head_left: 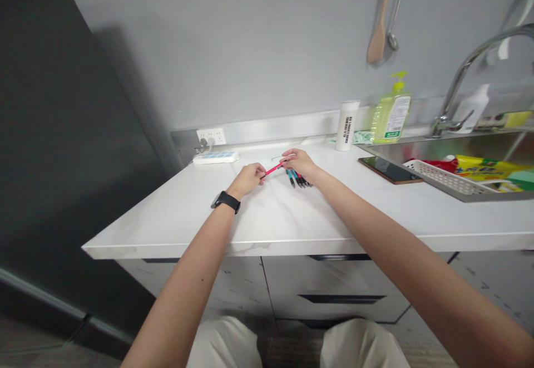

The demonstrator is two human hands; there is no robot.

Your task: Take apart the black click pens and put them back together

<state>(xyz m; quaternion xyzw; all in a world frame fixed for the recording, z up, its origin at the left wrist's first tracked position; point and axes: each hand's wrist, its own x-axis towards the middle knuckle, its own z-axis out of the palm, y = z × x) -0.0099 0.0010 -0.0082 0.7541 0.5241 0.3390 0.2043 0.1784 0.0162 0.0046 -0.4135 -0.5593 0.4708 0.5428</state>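
A pink-red pen (273,168) is held level above the white countertop (175,212), one end in each hand. My left hand (249,178), with a black watch (226,201) on its wrist, pinches the dark end of the pen. At the other end, the fingers of my right hand (298,162) are closed on it. Beneath and beside my right hand lies a row of several pens (297,178), teal, pink and dark, their tips toward me. My right hand covers their far ends.
A power strip (216,157) lies at the back left by a wall socket (211,135). To the right are a white cup (347,126), a soap bottle (392,113), a phone (390,170) and a white basket (448,178) over the sink. The counter's front edge (292,247) runs below my hands.
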